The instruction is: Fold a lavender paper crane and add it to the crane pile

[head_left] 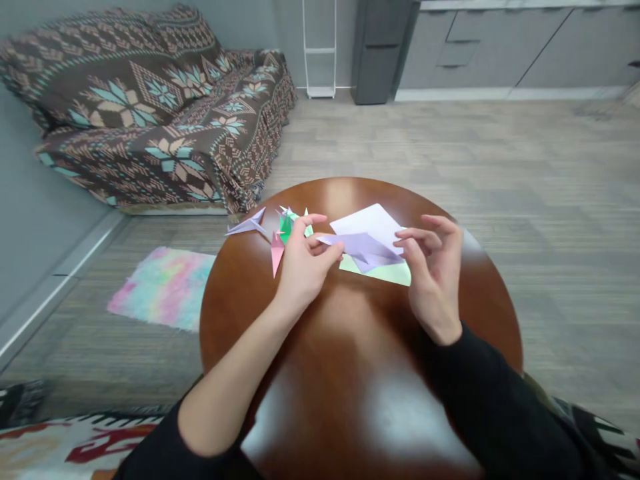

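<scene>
A folded sheet of light purple origami paper [367, 248] is held above the table, its left end pinched between the thumb and fingers of my left hand [305, 260]. At the paper's right end is my right hand [435, 273], fingers curved and spread apart. Whether its fingertips touch the paper I cannot tell. Beneath the folded piece lie a pale, whitish sheet [377, 217] and a light green sheet [393, 273]. To the left of my left hand sit several folded paper figures, among them a purple one [249, 223], a pink one [277, 252] and a green one [285, 227], partly hidden by that hand.
The round brown wooden table [350, 340] has a glossy top. Beyond its left side stands a sofa [165, 127] under a patterned cover, with a fluffy pastel rug [163, 288] on the floor. Grey cabinets [500, 50] and a white rack [321, 51] line the back wall.
</scene>
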Motion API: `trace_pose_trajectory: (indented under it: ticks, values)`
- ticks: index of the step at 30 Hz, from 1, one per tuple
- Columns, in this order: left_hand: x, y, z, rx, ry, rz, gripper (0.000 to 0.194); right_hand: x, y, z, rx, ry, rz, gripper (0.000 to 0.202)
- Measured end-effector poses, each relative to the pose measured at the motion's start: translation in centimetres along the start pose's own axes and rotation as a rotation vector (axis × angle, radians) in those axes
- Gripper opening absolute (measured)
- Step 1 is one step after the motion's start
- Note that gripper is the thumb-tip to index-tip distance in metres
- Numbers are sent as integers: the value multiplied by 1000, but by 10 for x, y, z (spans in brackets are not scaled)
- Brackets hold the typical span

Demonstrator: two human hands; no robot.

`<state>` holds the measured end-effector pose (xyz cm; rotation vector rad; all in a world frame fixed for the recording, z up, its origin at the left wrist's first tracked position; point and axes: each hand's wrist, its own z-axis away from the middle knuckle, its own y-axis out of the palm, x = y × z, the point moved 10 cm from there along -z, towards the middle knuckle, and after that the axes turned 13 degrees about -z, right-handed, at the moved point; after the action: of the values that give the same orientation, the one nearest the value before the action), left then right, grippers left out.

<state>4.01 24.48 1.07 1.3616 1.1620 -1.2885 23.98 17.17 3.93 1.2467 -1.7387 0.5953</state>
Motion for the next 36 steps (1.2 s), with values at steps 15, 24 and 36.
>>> trace_pose_trajectory:
  ticks: [15, 24, 36]
  values:
    - [5, 25, 3, 245, -92, 88, 44, -13, 31, 10, 336, 193, 56, 16]
    - [13, 10, -2, 49, -108, 115, 33, -9, 35, 10, 364, 170, 111, 10]
    - [24, 40, 10, 298, -207, 104, 28, -9, 28, 7, 306, 160, 119, 9]
